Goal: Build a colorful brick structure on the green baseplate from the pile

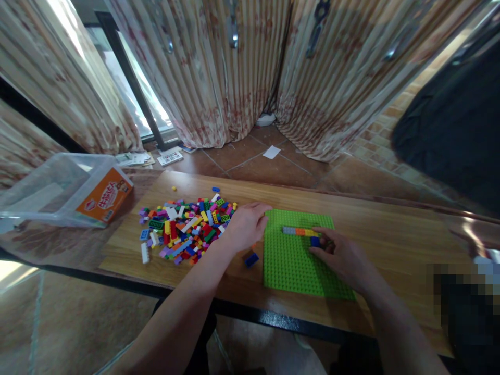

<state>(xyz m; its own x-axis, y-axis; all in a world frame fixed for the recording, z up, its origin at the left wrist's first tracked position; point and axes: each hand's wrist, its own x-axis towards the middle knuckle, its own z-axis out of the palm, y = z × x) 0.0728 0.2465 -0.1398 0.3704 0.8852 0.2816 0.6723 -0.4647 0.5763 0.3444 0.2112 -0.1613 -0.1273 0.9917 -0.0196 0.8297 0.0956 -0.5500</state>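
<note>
A green studded baseplate [289, 265] lies flat on the wooden table. Near its upper middle is a short row of toy bricks [300, 232], grey at the left, then orange and yellow. My right hand [341, 258] reaches over the plate from the right. Between its thumb and index finger sits a blue brick [314, 241], just below the row's yellow end; whether it touches the plate I cannot tell. My left hand [247, 226] rests at the plate's upper left corner, fingers stretched out and no brick visible in it. Another dark blue brick [252, 260] lies below it on the table.
A pile of mixed toy bricks [187, 229] spreads over the table left of my left hand. Beyond it stands a clear plastic box [58, 208] with an orange label. Curtains [242, 78] hang behind the table. A dark, blurred shape [453, 120] is at the right.
</note>
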